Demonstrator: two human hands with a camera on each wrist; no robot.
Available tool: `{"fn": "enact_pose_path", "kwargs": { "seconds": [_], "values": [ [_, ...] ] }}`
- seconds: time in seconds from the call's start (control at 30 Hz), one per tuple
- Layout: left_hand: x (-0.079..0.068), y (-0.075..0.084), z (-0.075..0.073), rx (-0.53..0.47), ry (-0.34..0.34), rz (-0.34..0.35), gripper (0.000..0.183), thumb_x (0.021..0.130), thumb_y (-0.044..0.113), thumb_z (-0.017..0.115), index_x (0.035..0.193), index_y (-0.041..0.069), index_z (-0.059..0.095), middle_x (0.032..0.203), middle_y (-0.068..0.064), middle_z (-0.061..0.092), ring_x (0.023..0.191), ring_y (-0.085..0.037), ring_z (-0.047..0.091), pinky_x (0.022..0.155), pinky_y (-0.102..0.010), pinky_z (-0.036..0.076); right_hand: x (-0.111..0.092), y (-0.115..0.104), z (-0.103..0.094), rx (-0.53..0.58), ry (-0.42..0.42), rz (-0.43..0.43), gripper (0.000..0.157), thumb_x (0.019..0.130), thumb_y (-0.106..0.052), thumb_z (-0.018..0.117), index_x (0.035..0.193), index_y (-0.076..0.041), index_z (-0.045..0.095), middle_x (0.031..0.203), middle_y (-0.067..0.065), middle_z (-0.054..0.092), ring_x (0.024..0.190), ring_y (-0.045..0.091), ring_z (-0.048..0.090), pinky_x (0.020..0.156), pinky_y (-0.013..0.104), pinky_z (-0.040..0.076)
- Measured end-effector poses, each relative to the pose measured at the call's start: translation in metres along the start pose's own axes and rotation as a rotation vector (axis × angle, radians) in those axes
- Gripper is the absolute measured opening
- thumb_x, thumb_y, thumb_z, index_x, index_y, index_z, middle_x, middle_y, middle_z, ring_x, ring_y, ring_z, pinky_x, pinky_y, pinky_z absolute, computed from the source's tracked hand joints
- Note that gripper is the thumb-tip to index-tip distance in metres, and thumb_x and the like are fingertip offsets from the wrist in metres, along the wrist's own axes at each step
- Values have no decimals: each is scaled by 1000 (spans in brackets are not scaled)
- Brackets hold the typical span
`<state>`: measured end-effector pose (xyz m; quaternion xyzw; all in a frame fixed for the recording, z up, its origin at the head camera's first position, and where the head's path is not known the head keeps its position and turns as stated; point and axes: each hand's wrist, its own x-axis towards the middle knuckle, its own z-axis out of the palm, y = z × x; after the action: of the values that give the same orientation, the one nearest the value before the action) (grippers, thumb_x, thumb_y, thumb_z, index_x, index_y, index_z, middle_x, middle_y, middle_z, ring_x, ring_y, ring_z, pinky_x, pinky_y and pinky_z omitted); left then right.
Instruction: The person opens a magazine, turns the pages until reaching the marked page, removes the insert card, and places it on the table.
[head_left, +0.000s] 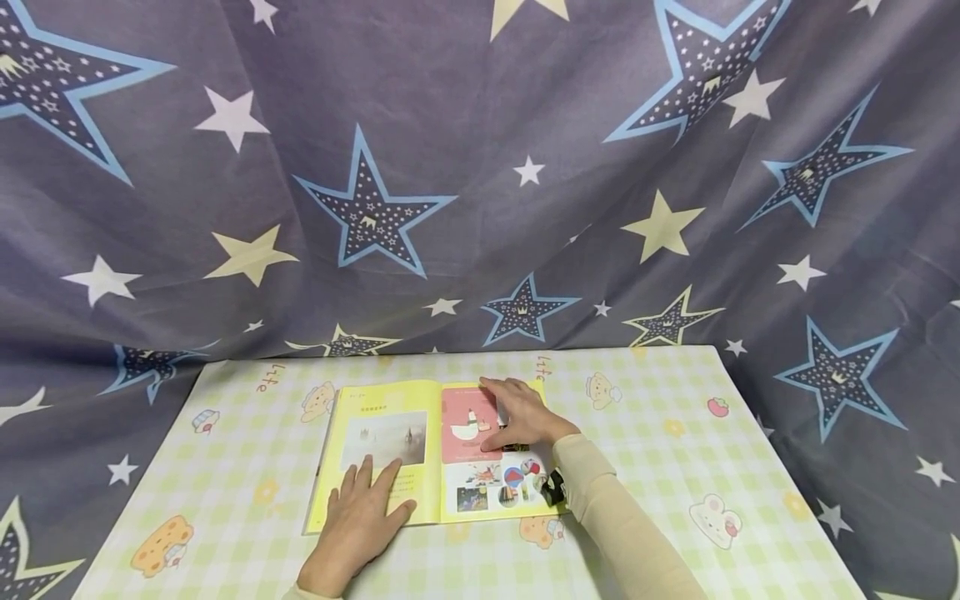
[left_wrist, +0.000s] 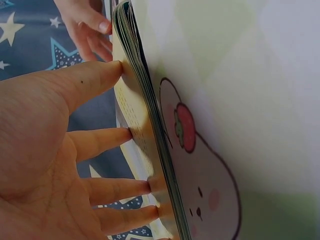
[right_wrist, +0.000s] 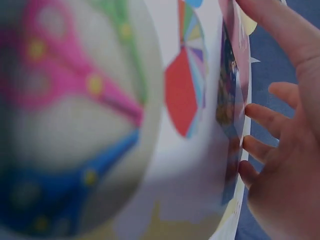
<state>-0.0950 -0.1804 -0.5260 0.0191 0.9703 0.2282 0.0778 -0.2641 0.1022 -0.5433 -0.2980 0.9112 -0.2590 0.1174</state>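
Note:
An open picture book (head_left: 433, 508) with yellow-edged pages lies on the table. My left hand (head_left: 358, 517) rests spread on the lower part of its left page, below a grey misty picture (head_left: 386, 439). In the left wrist view, the fingertips (left_wrist: 142, 187) press on the page near the book's thick edge. My right hand (head_left: 525, 412) lies over the upper right page, partly hiding a pink panel (head_left: 459, 408). In the right wrist view, its fingertips (right_wrist: 248, 142) touch the page, beside printed pictures of scissors (right_wrist: 90, 82). Neither hand grips anything.
A light green checked tablecloth (head_left: 247, 467) with cartoon animals covers the table. Behind and beside the table hangs a dark curtain (head_left: 480, 225) with stars. A small black object (head_left: 553, 489) sits at the right wrist, over the book's right edge.

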Motion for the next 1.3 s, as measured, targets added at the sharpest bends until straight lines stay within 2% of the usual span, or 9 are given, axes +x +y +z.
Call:
{"fn": "enact_pose_path", "kwargs": {
  "seconds": [0.1, 0.3, 0.47, 0.67, 0.87, 1.07, 1.17, 1.3],
  "values": [
    [0, 0, 0, 0, -3, -2, 68, 93, 43, 69, 149, 10, 48, 151, -39, 28, 138, -62, 20, 102, -85, 17, 0, -1, 0, -34, -13, -21, 116, 71, -52, 89, 160, -18, 24, 159, 8, 32, 146, 41, 20, 120, 58, 14],
    [0, 1, 0, -1, -6, -5, 68, 93, 43, 69, 149, 10, 48, 152, -38, 27, 138, -62, 20, 102, -84, 17, 4, -2, 0, -83, -8, -47, 119, 68, -52, 90, 160, -15, 24, 152, 10, 37, 142, 37, 26, 117, 57, 22],
    [1, 1, -1, -2, -7, -5, 68, 93, 43, 69, 149, 10, 48, 152, -38, 27, 138, -61, 20, 102, -84, 17, 7, -4, -1, -103, -33, -30, 124, 66, -53, 91, 162, -19, 19, 150, 10, 36, 141, 35, 27, 116, 54, 23],
    [1, 0, -1, 3, -3, -7, 68, 92, 42, 70, 148, 10, 49, 151, -38, 28, 138, -62, 20, 101, -84, 18, 10, -8, -5, -91, -46, -26, 127, 63, -50, 93, 161, -16, 21, 145, 13, 37, 137, 36, 29, 110, 55, 28],
    [1, 0, 0, 3, -6, -13, 68, 92, 43, 70, 148, 10, 49, 152, -38, 28, 138, -61, 20, 102, -84, 17, 14, -10, -8, -96, -85, 1, 130, 61, -51, 94, 161, -19, 19, 142, 12, 36, 132, 32, 30, 105, 51, 30],
    [0, 0, 0, 0, -9, -18, 69, 92, 43, 71, 149, 11, 49, 153, -37, 27, 139, -61, 19, 103, -84, 16, 20, -11, -11, -119, -134, 32, 133, 58, -57, 94, 162, -23, 17, 129, 4, 37, 112, 23, 33, 88, 37, 31],
    [0, 0, 0, -3, -7, -21, 68, 92, 43, 71, 149, 11, 49, 153, -36, 27, 139, -60, 19, 103, -84, 15, 23, -12, -13, -132, -147, 38, 134, 57, -59, 93, 162, -24, 17, 119, 1, 36, 103, 22, 32, 80, 35, 29],
    [0, 0, 0, -3, -4, -27, 68, 92, 43, 71, 148, 11, 49, 153, -36, 27, 139, -60, 19, 103, -84, 15, 25, -14, -13, -140, -153, 45, 134, 57, -58, 94, 162, -23, 18, 116, 0, 35, 100, 22, 31, 79, 34, 29]
  ]
}}
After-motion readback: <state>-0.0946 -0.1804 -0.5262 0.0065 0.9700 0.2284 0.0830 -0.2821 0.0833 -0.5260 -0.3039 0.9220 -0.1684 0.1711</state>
